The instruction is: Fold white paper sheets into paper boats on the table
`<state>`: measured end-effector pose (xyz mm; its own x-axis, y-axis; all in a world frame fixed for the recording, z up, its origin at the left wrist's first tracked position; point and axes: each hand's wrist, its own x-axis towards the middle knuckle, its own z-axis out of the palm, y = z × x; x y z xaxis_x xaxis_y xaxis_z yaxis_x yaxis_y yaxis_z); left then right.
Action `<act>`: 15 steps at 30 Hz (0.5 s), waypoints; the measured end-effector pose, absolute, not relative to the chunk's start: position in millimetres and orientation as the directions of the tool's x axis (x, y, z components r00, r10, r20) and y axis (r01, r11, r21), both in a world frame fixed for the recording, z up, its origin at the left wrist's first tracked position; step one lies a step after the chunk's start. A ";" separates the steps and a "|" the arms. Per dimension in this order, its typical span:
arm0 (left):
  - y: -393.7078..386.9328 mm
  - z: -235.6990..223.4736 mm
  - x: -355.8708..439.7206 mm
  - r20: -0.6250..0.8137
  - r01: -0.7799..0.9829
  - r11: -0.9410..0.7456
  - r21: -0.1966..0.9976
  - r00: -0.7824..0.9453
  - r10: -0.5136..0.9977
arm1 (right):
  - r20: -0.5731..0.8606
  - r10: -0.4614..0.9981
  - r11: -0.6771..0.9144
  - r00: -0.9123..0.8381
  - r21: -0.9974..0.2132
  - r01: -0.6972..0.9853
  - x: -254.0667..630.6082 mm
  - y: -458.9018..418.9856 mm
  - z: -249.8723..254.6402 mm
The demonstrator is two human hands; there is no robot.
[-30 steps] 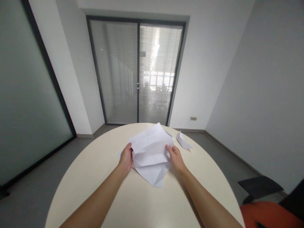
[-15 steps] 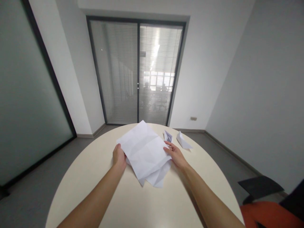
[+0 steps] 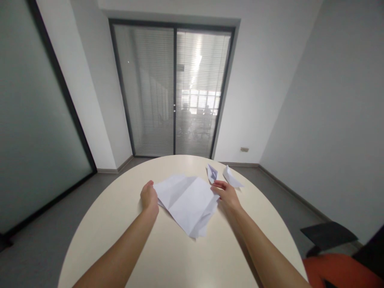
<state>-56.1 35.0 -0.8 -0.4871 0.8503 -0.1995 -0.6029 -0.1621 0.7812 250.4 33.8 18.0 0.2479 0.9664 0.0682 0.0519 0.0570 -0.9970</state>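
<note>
Creased white sheets of paper [image 3: 190, 202] lie over one another at the middle of the round table, their edges not quite lined up. My left hand [image 3: 149, 198] is closed at the left corner of the top sheet, its thumb up and its other fingers mostly hidden. At the opposite corner, my right hand [image 3: 226, 195] pinches the paper between thumb and fingers. Just beyond the right hand stands a small folded paper piece [image 3: 212, 173], with a second folded paper piece [image 3: 231, 178] to its right.
The round cream table [image 3: 180, 264] fills the space before me. At the lower right is an orange chair [image 3: 339, 270] with a black armrest [image 3: 329, 236]. A glass door with blinds [image 3: 174, 92] is beyond the table.
The top sheet has come down, its far corner no longer raised, and it now shows a clear diagonal crease. Both hands have shifted slightly outward.
</note>
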 end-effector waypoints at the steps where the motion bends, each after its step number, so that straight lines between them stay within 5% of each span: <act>1: 32.3 4.7 -53.8 -0.180 -0.563 -0.205 0.801 -0.552 0.814 | 0.081 0.962 0.072 0.260 -0.996 0.045 251.1 34.8 17.0; 3: 25.7 16.9 -47.2 -0.014 -0.343 -0.326 0.881 -0.708 0.706 | 0.101 0.959 0.097 0.263 -0.995 0.026 252.3 36.9 15.0; 5: 17.8 27.6 -37.6 0.203 -0.141 -0.399 0.906 -0.682 0.702 | 0.123 0.961 0.123 0.248 -0.992 0.014 252.8 38.8 13.1; 10: -9.4 37.0 -13.0 0.348 -0.119 -0.359 0.926 -0.108 0.931 | 0.216 0.949 0.208 0.230 -0.976 0.058 249.8 43.1 6.9; 12: -21.6 38.1 -8.6 0.431 -0.008 -0.437 0.899 0.192 0.882 | 0.265 0.936 0.247 0.231 -0.963 0.104 248.8 44.7 4.0; 15: -37.3 44.1 -7.2 0.441 0.099 -0.525 0.845 0.426 0.790 | 0.366 0.899 0.305 0.242 -0.918 0.254 250.2 46.1 1.7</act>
